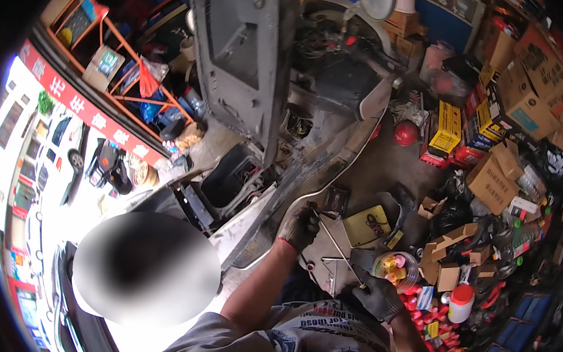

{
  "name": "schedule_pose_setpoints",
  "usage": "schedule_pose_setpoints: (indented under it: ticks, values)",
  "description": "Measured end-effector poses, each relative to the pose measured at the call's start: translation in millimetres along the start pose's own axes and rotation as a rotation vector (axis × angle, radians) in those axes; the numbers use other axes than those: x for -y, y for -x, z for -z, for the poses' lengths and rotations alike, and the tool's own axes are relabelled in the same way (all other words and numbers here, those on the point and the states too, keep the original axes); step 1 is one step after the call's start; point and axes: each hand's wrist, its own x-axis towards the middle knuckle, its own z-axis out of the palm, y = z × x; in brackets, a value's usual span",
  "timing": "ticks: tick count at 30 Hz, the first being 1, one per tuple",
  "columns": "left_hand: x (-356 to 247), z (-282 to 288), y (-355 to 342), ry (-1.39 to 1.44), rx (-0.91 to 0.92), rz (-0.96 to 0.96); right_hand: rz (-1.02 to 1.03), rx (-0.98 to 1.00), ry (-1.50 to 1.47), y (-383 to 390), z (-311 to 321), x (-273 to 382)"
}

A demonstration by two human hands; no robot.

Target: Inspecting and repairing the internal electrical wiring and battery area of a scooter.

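In a dark work glove, my left hand point(299, 227) is closed at the upper end of a long, thin metal rod-like tool point(336, 243), beside the scooter's pale lower edge. Also gloved, my right hand point(379, 296) is closed round the tool's lower end, so its handle is mostly hidden. The partly stripped scooter point(341, 88) stands ahead, with inner parts exposed and a large dark panel point(243, 74) raised on its left. An open black compartment point(231, 179) lies left of my hands.
A yellow tray point(356, 231) holds a dark part; metal hand tools point(334, 267) lie nearer me. A clear tub point(396, 268), red bottles point(434, 330) and cardboard boxes point(492, 183) crowd the right. An orange rack point(131, 65) stands far left. A blurred oval point(148, 271) hides the lower left.
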Motion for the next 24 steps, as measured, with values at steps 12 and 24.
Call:
schedule_pose_setpoints:
  ticks: [12, 24]
  values:
    - [-19, 13, 28, 0.143, -0.060, -0.148, 0.019, 0.134, -0.154, -16, 7, 32]
    - [-4, -14, 41, -0.208, -0.231, -0.105, 0.075, 0.394, -0.720, -15, 18, 9]
